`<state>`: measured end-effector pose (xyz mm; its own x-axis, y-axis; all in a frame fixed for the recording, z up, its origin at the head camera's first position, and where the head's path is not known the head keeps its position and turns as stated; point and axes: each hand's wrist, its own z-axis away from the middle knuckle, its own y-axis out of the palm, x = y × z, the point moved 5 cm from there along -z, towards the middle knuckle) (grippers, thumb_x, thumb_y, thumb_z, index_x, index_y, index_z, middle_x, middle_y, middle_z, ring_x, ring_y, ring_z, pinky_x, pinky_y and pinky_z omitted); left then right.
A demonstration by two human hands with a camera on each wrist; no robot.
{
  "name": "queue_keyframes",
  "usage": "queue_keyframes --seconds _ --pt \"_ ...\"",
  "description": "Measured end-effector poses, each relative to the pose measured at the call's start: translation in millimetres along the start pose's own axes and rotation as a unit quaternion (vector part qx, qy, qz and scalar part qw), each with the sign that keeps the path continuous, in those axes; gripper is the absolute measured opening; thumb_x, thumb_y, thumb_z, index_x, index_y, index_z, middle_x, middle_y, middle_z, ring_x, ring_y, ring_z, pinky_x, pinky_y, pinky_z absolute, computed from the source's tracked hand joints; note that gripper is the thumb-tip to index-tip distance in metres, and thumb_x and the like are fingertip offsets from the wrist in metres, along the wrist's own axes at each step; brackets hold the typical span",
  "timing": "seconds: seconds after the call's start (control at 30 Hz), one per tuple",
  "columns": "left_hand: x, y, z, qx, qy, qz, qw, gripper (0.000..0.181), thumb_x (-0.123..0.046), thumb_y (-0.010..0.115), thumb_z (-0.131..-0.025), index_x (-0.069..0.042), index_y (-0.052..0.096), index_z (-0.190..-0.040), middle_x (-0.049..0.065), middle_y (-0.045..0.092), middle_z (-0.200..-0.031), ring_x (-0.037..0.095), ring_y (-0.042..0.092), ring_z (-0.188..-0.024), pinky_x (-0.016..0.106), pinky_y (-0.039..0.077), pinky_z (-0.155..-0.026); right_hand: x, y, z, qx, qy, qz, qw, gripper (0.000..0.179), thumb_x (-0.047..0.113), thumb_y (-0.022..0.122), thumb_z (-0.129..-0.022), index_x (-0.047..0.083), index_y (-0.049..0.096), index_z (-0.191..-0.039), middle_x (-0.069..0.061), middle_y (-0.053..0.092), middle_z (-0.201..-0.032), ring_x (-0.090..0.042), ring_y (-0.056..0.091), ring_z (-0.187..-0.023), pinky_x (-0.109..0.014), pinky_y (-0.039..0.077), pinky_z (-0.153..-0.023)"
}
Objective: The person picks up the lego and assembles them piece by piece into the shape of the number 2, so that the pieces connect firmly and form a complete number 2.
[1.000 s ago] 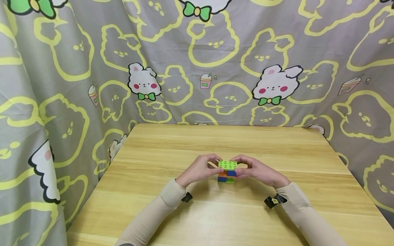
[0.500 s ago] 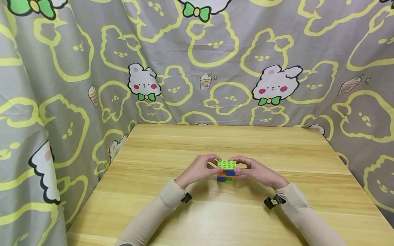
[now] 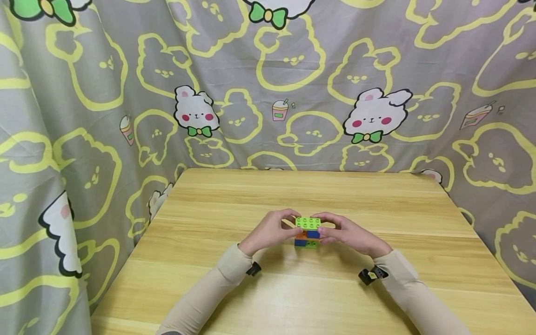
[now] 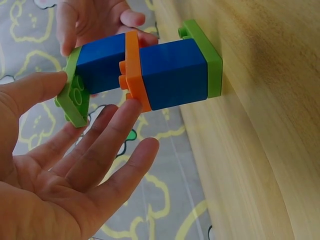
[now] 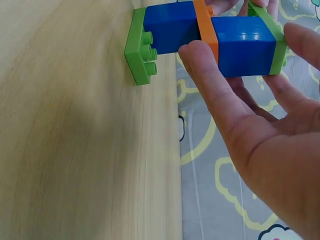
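Note:
A stack of toy building bricks stands upright on the table between both hands. Its thin light-green top brick point(image 3: 308, 223) overhangs a blue brick point(image 5: 245, 47) on the left side. Below come a thin orange brick point(image 4: 135, 70), a second blue brick point(image 4: 175, 75) and a light-green base brick point(image 5: 137, 50) on the tabletop. My left hand point(image 3: 274, 229) pinches the left end of the top brick between thumb and fingers, one fingertip right at the orange brick. From the other side, my right hand point(image 3: 349, 234) pinches the right end, another fingertip close by the orange brick's edge.
The wooden table point(image 3: 234, 200) reaches back to a grey curtain point(image 3: 251, 70) printed with yellow outlines and white rabbits, which also hangs along the left and right sides. Each wrist wears a small black camera on a strap point(image 3: 374, 273).
The stack and both hands have shifted very slightly left and away in the head view. Both hands keep their grip on the top brick.

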<state>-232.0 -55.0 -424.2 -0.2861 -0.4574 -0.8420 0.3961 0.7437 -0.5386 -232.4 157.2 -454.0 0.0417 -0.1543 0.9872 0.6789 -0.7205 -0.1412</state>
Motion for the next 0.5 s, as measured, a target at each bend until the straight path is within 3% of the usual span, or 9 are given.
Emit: queue_keyframes --seconds 0.3,0.5 --pt "0.3 0.6 0.0 -0.001 0.002 0.002 1.0 0.046 -0.027 0.078 -0.092 -0.007 0.064 -0.131 0.009 0.072 -0.11 0.017 0.075 -0.084 0.026 0.059 -0.069 1.0 -1.2 1.0 -0.003 0.005 0.013 0.9999 0.052 0.025 0.055 -0.108 0.008 0.039 -0.155 -0.024 0.043 -0.149 -0.047 0.065 -0.115 -0.059 0.052 -0.097" --pt "0.6 0.7 -0.3 -0.003 0.011 -0.022 0.9997 0.051 -0.03 0.077 -0.093 -0.006 0.062 -0.134 0.008 0.071 -0.11 0.018 0.073 -0.089 0.026 0.058 -0.074 4.1 -2.5 3.3 -0.009 0.014 0.038 0.9991 0.056 0.027 0.056 -0.107 0.008 0.038 -0.156 -0.022 0.04 -0.154 -0.041 0.065 -0.117 -0.056 0.053 -0.098"
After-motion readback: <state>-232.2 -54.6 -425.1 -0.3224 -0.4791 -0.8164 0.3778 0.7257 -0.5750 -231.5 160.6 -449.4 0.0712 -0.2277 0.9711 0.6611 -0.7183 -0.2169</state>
